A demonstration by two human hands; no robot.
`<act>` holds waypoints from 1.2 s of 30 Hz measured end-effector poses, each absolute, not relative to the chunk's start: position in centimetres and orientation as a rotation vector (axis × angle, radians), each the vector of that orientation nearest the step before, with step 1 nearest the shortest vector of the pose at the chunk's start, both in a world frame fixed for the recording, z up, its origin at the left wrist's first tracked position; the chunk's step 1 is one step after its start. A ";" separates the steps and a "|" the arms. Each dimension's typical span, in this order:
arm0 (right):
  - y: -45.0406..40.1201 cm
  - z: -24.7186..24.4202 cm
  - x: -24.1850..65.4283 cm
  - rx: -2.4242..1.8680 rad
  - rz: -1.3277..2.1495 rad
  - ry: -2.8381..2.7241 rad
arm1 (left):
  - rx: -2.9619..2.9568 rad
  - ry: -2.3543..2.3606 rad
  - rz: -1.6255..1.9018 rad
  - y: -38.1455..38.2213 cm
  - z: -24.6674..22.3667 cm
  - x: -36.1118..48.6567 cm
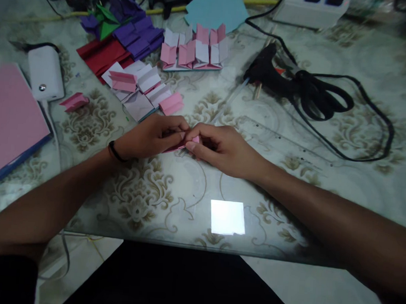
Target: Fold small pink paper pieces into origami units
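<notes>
Pinching a small piece of folded pink paper (178,146) between both sets of fingers here, and it's sitting around mid-width on the worktop (181,219), a bit in from the near edge. The left hand (145,137) is curling nearly closed, thumb and fingertips gripping one end, while the right hand (227,149) is pinching the other end, thumb against forefinger. I'm guessing it's weighing next to nothing, staying crisp along the folds but creasing easily, so holding it lightly by the folded edges or ends is probably safest. The worktop is looking glossy and flat, with a floral pattern showing and a bright white square (227,217) shining near the front edge, maybe a reflection. Folded pink-and-white papers (195,50) are standing toward the far edge, a glue gun (268,71) is lying toward the far right corner, and a pink sheet (12,117) is resting by the left edge. Pale floor (294,286) is showing below, and the room's looking dim.
</notes>
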State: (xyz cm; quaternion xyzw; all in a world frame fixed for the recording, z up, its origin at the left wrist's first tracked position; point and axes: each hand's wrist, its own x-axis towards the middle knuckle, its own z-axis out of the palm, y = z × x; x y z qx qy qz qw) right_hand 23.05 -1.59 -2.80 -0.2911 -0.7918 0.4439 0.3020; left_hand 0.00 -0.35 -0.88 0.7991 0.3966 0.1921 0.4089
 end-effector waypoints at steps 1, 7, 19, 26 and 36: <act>-1.6 -2.8 23.0 -0.768 1.177 -2.099 | 2.016 0.995 0.488 -0.3 -0.9 0.0; -1.6 -2.8 23.0 -0.757 1.191 -2.097 | 2.018 0.991 0.480 -0.3 -0.9 0.0; -1.6 -2.9 23.1 -0.763 1.140 -2.105 | 1.949 0.863 0.722 0.7 -1.7 -0.7; -1.6 -2.9 23.2 -0.767 1.176 -2.097 | 1.973 0.938 0.562 0.2 -1.1 -0.3; -1.5 -2.8 22.9 -0.775 1.196 -2.111 | 2.005 0.979 0.506 -0.2 -1.0 -0.2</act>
